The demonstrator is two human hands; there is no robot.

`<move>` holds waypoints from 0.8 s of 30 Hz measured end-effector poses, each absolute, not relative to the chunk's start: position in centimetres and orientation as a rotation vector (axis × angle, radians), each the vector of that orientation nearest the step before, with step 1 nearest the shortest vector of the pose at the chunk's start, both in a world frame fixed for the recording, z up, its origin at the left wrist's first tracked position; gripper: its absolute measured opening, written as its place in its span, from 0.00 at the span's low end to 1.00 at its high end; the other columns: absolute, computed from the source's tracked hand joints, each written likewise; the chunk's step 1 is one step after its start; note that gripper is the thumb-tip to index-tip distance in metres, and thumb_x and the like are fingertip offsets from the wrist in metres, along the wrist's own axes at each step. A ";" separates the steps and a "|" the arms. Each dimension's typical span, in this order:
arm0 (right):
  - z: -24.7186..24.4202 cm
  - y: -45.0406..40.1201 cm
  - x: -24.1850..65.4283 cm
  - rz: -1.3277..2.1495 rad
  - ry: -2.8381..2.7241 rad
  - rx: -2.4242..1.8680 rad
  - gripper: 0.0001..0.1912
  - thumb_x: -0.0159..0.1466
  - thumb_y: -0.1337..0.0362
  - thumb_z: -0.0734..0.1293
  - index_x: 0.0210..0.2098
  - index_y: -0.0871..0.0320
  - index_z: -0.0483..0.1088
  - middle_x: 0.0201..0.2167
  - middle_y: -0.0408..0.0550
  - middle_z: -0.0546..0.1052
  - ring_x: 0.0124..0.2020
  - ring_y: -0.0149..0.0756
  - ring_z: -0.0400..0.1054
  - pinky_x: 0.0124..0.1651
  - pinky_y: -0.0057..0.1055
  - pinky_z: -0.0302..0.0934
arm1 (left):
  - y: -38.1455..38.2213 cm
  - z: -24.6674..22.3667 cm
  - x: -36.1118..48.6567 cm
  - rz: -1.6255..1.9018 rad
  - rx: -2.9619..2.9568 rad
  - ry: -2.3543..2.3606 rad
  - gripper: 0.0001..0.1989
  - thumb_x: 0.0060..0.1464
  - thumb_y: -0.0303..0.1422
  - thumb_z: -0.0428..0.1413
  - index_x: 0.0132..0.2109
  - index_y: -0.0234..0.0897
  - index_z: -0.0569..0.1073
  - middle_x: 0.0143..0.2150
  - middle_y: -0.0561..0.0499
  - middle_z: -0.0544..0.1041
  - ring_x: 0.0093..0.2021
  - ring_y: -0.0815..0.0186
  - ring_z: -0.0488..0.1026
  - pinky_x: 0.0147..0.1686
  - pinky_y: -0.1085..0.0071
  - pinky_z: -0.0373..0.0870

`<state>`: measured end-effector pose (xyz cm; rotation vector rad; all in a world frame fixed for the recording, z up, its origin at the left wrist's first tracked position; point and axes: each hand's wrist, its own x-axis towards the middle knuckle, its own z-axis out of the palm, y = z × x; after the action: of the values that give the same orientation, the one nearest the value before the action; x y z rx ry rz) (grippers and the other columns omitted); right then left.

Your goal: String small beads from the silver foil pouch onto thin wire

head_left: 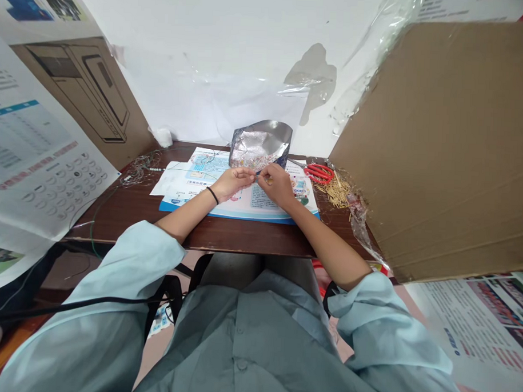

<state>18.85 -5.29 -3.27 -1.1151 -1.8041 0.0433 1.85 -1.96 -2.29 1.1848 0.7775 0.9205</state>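
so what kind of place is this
Probably a makeshift handwork station, perhaps in a small workshop: a narrow wooden desk is screened by a cardboard panel, with a foil pouch, red-handled scissors and a pile of thin brass-coloured pins laid out on it.

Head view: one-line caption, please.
Left hand and right hand hold a thin wire over a printed mat by a foil bag.

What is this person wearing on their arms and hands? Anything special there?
Pale blue long sleeves bunch in loose folds around the elbows, leaving the forearms bare. A thin black band circles the left wrist. The left hand and right hand wear no gloves.
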 end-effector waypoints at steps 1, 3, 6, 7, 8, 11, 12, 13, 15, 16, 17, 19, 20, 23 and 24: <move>-3.3 -5.3 18.9 0.047 -1.805 -1.116 0.08 0.61 0.67 0.62 0.26 0.53 0.59 0.29 0.45 0.70 0.35 0.37 0.64 0.43 0.35 0.60 | -2.0 -2.3 1.8 0.920 1.191 0.780 0.08 0.45 0.23 0.67 0.34 0.33 0.77 0.31 0.52 0.79 0.33 0.73 0.74 0.42 0.73 0.69; -3.3 -5.3 18.8 0.056 -1.807 -1.116 0.07 0.61 0.66 0.62 0.26 0.53 0.60 0.29 0.45 0.70 0.35 0.37 0.64 0.42 0.36 0.60 | -2.0 -2.3 1.9 0.917 1.205 0.787 0.08 0.45 0.24 0.67 0.35 0.33 0.77 0.31 0.52 0.78 0.33 0.73 0.74 0.43 0.72 0.69; -3.3 -5.3 18.8 0.057 -1.806 -1.117 0.08 0.61 0.66 0.62 0.26 0.53 0.60 0.29 0.45 0.70 0.34 0.37 0.64 0.42 0.35 0.60 | -1.9 -2.3 1.9 0.915 1.213 0.791 0.08 0.45 0.25 0.67 0.35 0.33 0.77 0.31 0.52 0.78 0.33 0.73 0.74 0.44 0.71 0.69; -3.2 -5.3 18.8 0.054 -1.805 -1.118 0.08 0.61 0.66 0.62 0.26 0.53 0.60 0.28 0.45 0.70 0.34 0.36 0.64 0.41 0.35 0.59 | -1.9 -2.4 1.9 0.914 1.212 0.789 0.09 0.45 0.25 0.68 0.35 0.33 0.77 0.31 0.52 0.78 0.33 0.73 0.74 0.44 0.71 0.69; -3.2 -5.4 18.8 0.050 -1.803 -1.116 0.08 0.61 0.67 0.62 0.26 0.53 0.59 0.28 0.45 0.70 0.34 0.36 0.64 0.41 0.35 0.59 | -1.9 -2.4 1.9 0.915 1.211 0.788 0.09 0.45 0.25 0.68 0.35 0.33 0.77 0.31 0.52 0.78 0.34 0.73 0.74 0.44 0.71 0.70; -3.1 -5.4 18.8 0.034 -1.799 -1.112 0.09 0.61 0.68 0.62 0.25 0.53 0.58 0.28 0.45 0.70 0.34 0.36 0.64 0.41 0.35 0.59 | -1.9 -2.4 1.9 0.924 1.208 0.789 0.10 0.44 0.26 0.68 0.35 0.33 0.77 0.30 0.52 0.78 0.33 0.73 0.74 0.41 0.73 0.70; -3.1 -5.5 18.8 0.032 -1.800 -1.115 0.09 0.61 0.68 0.62 0.25 0.53 0.58 0.28 0.44 0.69 0.34 0.36 0.64 0.41 0.35 0.59 | -1.8 -2.4 1.9 0.927 1.207 0.788 0.09 0.44 0.26 0.68 0.35 0.33 0.77 0.30 0.52 0.78 0.32 0.73 0.74 0.40 0.74 0.70; -3.1 -5.5 18.8 0.032 -1.801 -1.120 0.09 0.61 0.68 0.62 0.25 0.53 0.58 0.28 0.44 0.69 0.34 0.36 0.64 0.41 0.35 0.59 | -1.8 -2.4 1.9 0.931 1.205 0.785 0.09 0.44 0.25 0.68 0.34 0.33 0.77 0.29 0.52 0.78 0.32 0.73 0.74 0.39 0.74 0.70; -3.0 -5.5 18.8 0.036 -1.798 -1.135 0.09 0.61 0.69 0.62 0.25 0.53 0.58 0.28 0.45 0.69 0.34 0.36 0.64 0.41 0.35 0.59 | -1.8 -2.4 1.8 0.933 1.197 0.777 0.08 0.45 0.25 0.68 0.34 0.33 0.77 0.30 0.52 0.78 0.32 0.73 0.73 0.39 0.74 0.69; -3.1 -5.5 18.8 0.038 -1.796 -1.142 0.09 0.61 0.69 0.62 0.26 0.53 0.58 0.28 0.45 0.69 0.34 0.37 0.64 0.41 0.35 0.59 | -1.8 -2.4 1.8 0.932 1.193 0.775 0.08 0.45 0.25 0.68 0.34 0.33 0.77 0.30 0.52 0.78 0.32 0.73 0.74 0.40 0.73 0.69; -3.1 -5.5 18.8 0.041 -1.796 -1.146 0.09 0.60 0.69 0.62 0.26 0.53 0.59 0.28 0.45 0.69 0.34 0.37 0.64 0.41 0.35 0.59 | -1.8 -2.4 1.8 0.928 1.191 0.775 0.08 0.45 0.25 0.68 0.34 0.33 0.77 0.30 0.52 0.78 0.32 0.73 0.74 0.40 0.73 0.69; -3.1 -5.4 18.8 0.041 -1.797 -1.150 0.09 0.60 0.69 0.62 0.26 0.53 0.59 0.28 0.45 0.69 0.35 0.37 0.64 0.42 0.35 0.59 | -1.9 -2.3 1.8 0.921 1.192 0.783 0.09 0.46 0.25 0.68 0.35 0.33 0.77 0.30 0.52 0.77 0.33 0.73 0.74 0.42 0.72 0.70; -3.2 -5.4 18.8 0.037 -1.797 -1.150 0.09 0.60 0.69 0.62 0.26 0.53 0.59 0.28 0.45 0.69 0.35 0.37 0.64 0.42 0.35 0.59 | -1.9 -2.3 1.8 0.918 1.195 0.787 0.09 0.46 0.25 0.68 0.35 0.33 0.77 0.30 0.53 0.77 0.33 0.73 0.74 0.42 0.72 0.70; -3.3 -5.3 18.8 0.009 -1.793 -1.152 0.09 0.61 0.69 0.62 0.26 0.53 0.60 0.28 0.45 0.70 0.35 0.37 0.64 0.42 0.35 0.59 | -2.0 -2.2 1.8 0.915 1.192 0.791 0.09 0.46 0.25 0.68 0.35 0.33 0.78 0.30 0.53 0.77 0.32 0.73 0.74 0.42 0.72 0.70; -3.3 -5.3 18.8 -0.001 -1.792 -1.152 0.09 0.61 0.69 0.62 0.26 0.53 0.60 0.28 0.45 0.70 0.35 0.37 0.64 0.42 0.35 0.59 | -2.0 -2.2 1.8 0.914 1.188 0.789 0.09 0.45 0.25 0.68 0.35 0.33 0.78 0.30 0.53 0.77 0.33 0.73 0.74 0.42 0.72 0.70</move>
<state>18.77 -5.27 -3.35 -1.1516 -1.7920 -0.0006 1.79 -1.99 -2.18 1.1876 0.7892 0.9144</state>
